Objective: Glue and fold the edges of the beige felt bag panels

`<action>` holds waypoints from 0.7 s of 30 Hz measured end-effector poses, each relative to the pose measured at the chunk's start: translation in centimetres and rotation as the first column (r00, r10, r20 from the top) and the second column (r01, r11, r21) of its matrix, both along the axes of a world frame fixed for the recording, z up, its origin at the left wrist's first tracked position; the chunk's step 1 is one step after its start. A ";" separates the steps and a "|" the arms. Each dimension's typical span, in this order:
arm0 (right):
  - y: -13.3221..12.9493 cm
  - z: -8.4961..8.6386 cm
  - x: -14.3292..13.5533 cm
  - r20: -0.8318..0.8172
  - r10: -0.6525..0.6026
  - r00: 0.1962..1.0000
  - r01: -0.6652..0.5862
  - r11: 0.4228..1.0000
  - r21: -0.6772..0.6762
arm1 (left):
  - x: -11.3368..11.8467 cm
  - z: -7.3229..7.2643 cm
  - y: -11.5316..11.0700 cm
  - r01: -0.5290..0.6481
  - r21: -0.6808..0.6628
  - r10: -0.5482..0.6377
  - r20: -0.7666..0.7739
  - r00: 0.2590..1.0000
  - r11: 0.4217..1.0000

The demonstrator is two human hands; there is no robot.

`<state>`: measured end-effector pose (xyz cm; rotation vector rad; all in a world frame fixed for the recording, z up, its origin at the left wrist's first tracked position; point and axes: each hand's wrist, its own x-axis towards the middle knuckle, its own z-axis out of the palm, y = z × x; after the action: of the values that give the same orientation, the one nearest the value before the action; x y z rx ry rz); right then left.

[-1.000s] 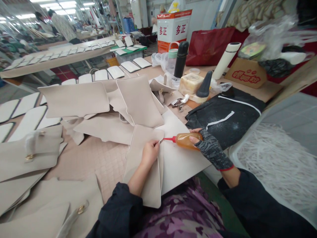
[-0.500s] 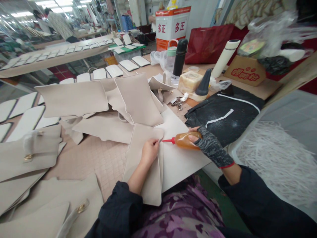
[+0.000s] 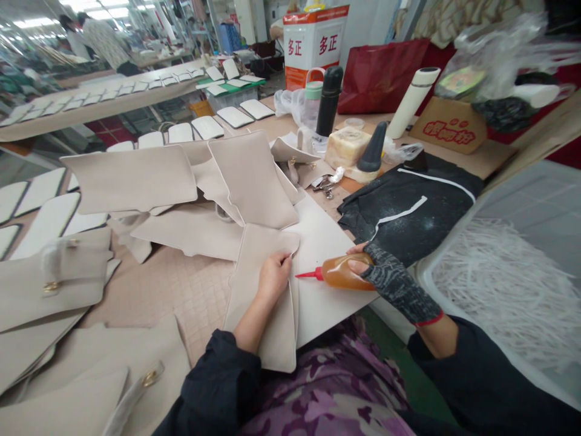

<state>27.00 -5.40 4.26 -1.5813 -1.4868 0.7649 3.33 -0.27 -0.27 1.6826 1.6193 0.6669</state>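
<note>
My left hand [image 3: 274, 275] pinches the right edge of a beige leather piece [image 3: 261, 321], which lies partly over a pale board [image 3: 322, 242] at the table's front edge. In a dark grey fingerless glove, my right hand [image 3: 385, 272] is wrapped round a bottle of amber liquid [image 3: 342, 272]. Its thin red nozzle [image 3: 311, 274] points left, its tip close beside the leather edge, a little below my left fingertips. Other beige panels [image 3: 252, 178] lie overlapped just behind.
Handled beige pieces [image 3: 54, 290] lie at the left. Behind stand a black flask [image 3: 329, 100], a cream block [image 3: 347, 147], a dark cone [image 3: 373, 148] and a white bottle [image 3: 414, 103]. A black sheet [image 3: 413, 206] lies right, near a bin of white strips [image 3: 508, 290].
My right hand and the bottle have moved slightly down and towards me, and the nozzle tip has dropped a little below my left fingertips. My left hand still pinches the leather.
</note>
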 end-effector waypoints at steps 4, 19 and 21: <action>-1.2 0.0 0.0 -0.062 0.021 0.998 -0.025 0.998 -0.062 | 0.0 -0.1 0.0 0.006 0.013 -0.006 -0.004 1.000 1.000; -4.8 0.8 -0.1 -0.190 0.027 0.981 -0.079 0.960 -0.268 | 0.1 -0.1 -0.2 0.007 0.028 -0.006 -0.017 1.000 1.000; -5.0 1.1 -0.3 -0.200 0.016 0.980 -0.069 0.962 -0.263 | 0.1 0.0 -0.2 0.003 0.030 -0.003 -0.015 1.000 1.000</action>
<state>26.69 -10.44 5.36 -1.6201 -1.3181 1.1547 3.41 -0.46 -0.30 1.7151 1.6242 0.6814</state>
